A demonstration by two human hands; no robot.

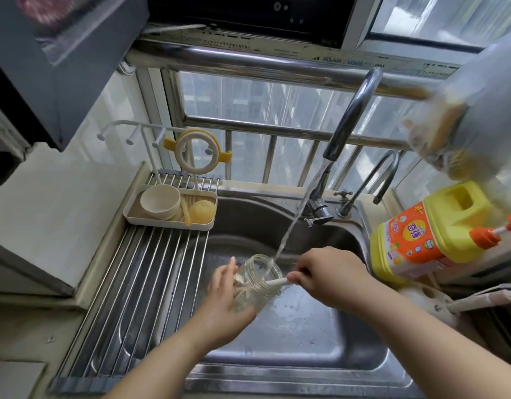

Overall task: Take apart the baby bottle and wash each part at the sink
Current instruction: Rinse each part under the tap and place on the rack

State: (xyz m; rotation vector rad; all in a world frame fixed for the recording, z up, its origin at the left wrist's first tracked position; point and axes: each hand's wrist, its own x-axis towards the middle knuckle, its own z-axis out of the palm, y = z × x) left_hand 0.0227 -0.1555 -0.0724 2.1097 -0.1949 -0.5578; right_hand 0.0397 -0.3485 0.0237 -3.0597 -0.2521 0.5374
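Over the sink [349,349], the left hand [228,295] held the clear bottle [255,283] under running water; the right hand [329,275] gripped a brush handle [277,282] inserted into it.

The yellow detergent jug [430,234] beside the sink carries an orange label with Chinese characters in a yellow circle, too blurred to read with certainty. A strip of printed film [349,60] on the window rail shows lettering, also illegible.

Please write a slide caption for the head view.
Left hand holds bottle under tap water; right hand works brush inside.
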